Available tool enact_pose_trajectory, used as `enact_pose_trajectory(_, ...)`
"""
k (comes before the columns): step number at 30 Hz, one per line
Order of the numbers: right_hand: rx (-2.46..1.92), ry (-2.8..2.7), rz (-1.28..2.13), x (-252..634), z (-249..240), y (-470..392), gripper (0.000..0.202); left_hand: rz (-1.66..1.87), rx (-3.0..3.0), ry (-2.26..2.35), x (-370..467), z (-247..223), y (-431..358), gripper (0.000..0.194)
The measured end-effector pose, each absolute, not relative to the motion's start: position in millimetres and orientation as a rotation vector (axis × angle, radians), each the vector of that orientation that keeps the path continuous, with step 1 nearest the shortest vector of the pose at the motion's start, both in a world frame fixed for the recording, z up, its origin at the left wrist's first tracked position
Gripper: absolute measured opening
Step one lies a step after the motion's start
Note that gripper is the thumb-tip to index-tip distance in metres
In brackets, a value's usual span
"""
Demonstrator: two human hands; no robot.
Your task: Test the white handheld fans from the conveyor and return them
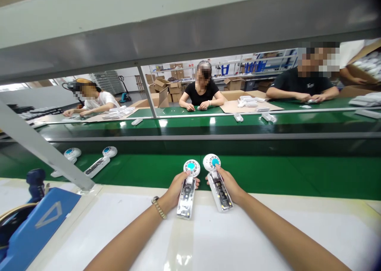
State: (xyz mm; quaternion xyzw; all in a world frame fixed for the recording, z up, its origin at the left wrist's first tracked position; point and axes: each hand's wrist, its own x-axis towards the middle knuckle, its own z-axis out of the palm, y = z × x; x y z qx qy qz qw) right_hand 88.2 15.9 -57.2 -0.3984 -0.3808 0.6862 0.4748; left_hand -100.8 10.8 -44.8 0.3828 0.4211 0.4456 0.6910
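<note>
My left hand [177, 183] is closed on a handheld fan [186, 199] with a round white head, a blue centre and a clear-covered handle showing circuit parts. A second handheld fan [219, 191] of the same kind is gripped in my right hand [230, 181], its handle tilted down to the right. Both fans are held side by side, heads away from me, over the near edge of the green conveyor belt [282, 175]. My thumbs lie on or close to the blue centres. The fingers beneath the fans are mostly hidden.
Two more fans [99, 163] lie on the belt at left, behind a slanted metal post [44, 144]. A blue tape dispenser [44, 227] stands on the white worktable [125, 207]. Several co-workers [202, 90] sit across the line with white parts [250, 101]. A metal beam [178, 32] crosses overhead.
</note>
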Motion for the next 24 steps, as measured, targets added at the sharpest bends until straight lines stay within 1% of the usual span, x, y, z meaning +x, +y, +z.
enact_pose_trajectory(1, -0.953, -0.932, 1.662, 87.9, -57.7, 15.7, 0.035, 1.029, 0.849, 0.911, -100.1, -45.7, 11.0, 0.027)
enact_pose_trajectory(2, -0.923, -0.943, 1.656, 87.8, -58.7, 15.7, 0.031, 1.061, 0.854, 0.877, -99.4, -46.9, 11.1, 0.031)
enact_pose_trajectory(4, -0.872, -0.987, 1.64, 88.1, -61.7, 15.9, 0.032, 1.12, 0.88, 0.831, -98.2, -50.0, 11.4, 0.046)
enact_pose_trajectory(6, -0.851, -1.039, 1.61, 88.5, -64.9, 16.0, 0.042, 1.164, 0.914, 0.819, -97.1, -53.2, 11.4, 0.059)
enact_pose_trajectory(8, -0.844, -1.069, 1.577, 88.3, -67.2, 15.8, 0.06, 1.171, 0.945, 0.826, -96.2, -55.1, 11.3, 0.065)
enact_pose_trajectory(10, -0.829, -1.104, 1.556, 87.1, -68.3, 15.5, 0.075, 1.164, 0.953, 0.849, -95.6, -55.7, 11.4, 0.066)
enact_pose_trajectory(11, -0.815, -1.132, 1.55, 86.2, -68.5, 15.3, 0.078, 1.16, 0.95, 0.868, -95.5, -55.6, 11.5, 0.066)
enact_pose_trajectory(16, -0.721, -1.325, 1.485, 83.7, -69.2, 13.8, 0.069, 1.193, 0.99, 0.975, -95.4, -54.1, 12.1, 0.061)
enact_pose_trajectory(18, -0.725, -1.392, 1.466, 84.4, -69.4, 12.2, 0.073, 1.208, 1.082, 1.01, -95.6, -54.0, 11.9, 0.058)
enact_pose_trajectory(20, -0.748, -1.443, 1.469, 85.6, -69.1, 10.5, 0.081, 1.214, 1.194, 1.037, -96.3, -54.6, 11.2, 0.055)
enact_pose_trajectory(22, -0.784, -1.455, 1.479, 86.5, -68.4, 9.2, 0.087, 1.215, 1.265, 1.064, -97.5, -55.5, 9.8, 0.058)
enact_pose_trajectory(24, -0.817, -1.431, 1.488, 86.4, -67.5, 8.7, 0.087, 1.192, 1.294, 1.1, -99.1, -56.0, 7.9, 0.071)
